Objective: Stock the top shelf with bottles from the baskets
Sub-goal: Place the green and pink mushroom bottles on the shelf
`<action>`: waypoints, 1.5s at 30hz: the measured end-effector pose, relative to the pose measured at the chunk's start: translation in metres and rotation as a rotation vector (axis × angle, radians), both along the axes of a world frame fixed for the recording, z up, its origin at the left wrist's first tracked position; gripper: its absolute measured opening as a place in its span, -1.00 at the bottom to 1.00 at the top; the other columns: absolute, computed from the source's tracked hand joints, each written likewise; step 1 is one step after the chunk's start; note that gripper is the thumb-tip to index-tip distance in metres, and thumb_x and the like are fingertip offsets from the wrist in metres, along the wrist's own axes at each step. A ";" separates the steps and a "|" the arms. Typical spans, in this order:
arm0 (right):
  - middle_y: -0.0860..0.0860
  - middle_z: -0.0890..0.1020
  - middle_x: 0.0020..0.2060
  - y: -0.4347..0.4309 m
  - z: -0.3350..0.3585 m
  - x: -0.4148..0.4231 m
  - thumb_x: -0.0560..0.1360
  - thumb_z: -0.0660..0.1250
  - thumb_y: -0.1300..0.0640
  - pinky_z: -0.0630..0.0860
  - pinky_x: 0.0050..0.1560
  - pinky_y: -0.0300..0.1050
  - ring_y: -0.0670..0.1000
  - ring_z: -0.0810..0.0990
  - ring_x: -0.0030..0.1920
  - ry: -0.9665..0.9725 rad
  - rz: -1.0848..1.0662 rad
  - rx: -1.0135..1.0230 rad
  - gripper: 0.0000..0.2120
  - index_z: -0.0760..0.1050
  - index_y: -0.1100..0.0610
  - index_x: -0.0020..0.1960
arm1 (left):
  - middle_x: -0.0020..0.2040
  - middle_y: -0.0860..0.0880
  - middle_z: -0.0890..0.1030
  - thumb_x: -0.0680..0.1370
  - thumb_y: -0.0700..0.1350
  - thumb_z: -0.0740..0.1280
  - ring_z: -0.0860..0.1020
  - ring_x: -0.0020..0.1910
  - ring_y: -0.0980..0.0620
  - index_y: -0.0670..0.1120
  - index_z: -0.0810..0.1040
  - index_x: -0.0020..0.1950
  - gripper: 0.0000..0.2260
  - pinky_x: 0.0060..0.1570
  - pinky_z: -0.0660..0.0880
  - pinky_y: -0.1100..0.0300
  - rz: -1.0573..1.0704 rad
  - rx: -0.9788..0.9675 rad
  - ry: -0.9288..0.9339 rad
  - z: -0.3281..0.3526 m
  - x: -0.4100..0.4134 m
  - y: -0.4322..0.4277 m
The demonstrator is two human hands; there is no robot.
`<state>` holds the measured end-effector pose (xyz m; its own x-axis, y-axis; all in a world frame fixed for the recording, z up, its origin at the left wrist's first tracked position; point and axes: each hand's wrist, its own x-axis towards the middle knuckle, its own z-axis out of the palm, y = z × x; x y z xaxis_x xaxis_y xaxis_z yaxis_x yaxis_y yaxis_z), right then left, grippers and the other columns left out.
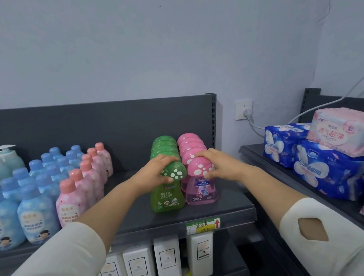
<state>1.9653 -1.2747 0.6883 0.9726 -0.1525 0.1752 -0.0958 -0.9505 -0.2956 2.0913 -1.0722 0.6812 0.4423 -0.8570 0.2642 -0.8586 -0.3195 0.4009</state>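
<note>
On the top shelf (214,211), two rows of mushroom-capped bottles (166,146) are ranged front to back at the right end, round-capped bottles (48,181) are massed leftward, boxes (167,259) are lined underneath, and wrapped packs (330,170) are stacked further right.

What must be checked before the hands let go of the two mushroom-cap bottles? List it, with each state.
1. Green bottle stands on the top shelf: ok.
2. Pink bottle stands beside it: ok.
3. Left hand grips the green cap, right hand the pink cap: ok.
4. Each bottle fronts its own row, the green row and the pink row: ok.
5. Both bases sit back from the shelf's front edge: ok.
6. Baskets hold more bottles: cannot tell, out of view.
</note>
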 end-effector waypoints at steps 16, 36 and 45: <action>0.04 0.38 0.23 0.002 0.014 -0.006 0.42 0.46 -0.01 0.42 0.19 -0.15 0.02 0.44 0.21 0.058 -0.065 0.103 -0.34 0.26 -0.04 0.43 | 0.36 0.09 0.41 0.41 0.10 0.44 0.38 0.34 0.06 0.18 0.23 0.46 -0.33 0.32 0.36 0.04 -0.034 0.037 -0.027 0.006 0.017 0.003; 0.08 0.46 0.29 -0.008 0.039 0.074 0.45 0.43 0.05 0.49 0.18 -0.01 0.13 0.50 0.20 0.236 -0.196 -0.129 -0.49 0.41 0.03 0.37 | 0.28 -0.08 0.49 0.49 -0.04 0.40 0.48 0.24 -0.05 -0.01 0.39 0.40 -0.51 0.19 0.46 0.10 0.163 0.215 -0.120 0.027 0.071 -0.031; -0.03 0.54 0.12 -0.012 0.055 0.083 0.45 0.41 -0.08 0.49 0.18 -0.02 0.04 0.53 0.11 0.219 -0.172 -0.095 -0.57 0.50 0.02 0.27 | 0.15 -0.04 0.58 0.50 0.09 0.36 0.51 0.17 -0.01 -0.01 0.53 0.26 -0.63 0.18 0.41 0.16 0.118 0.119 -0.031 0.044 0.088 -0.028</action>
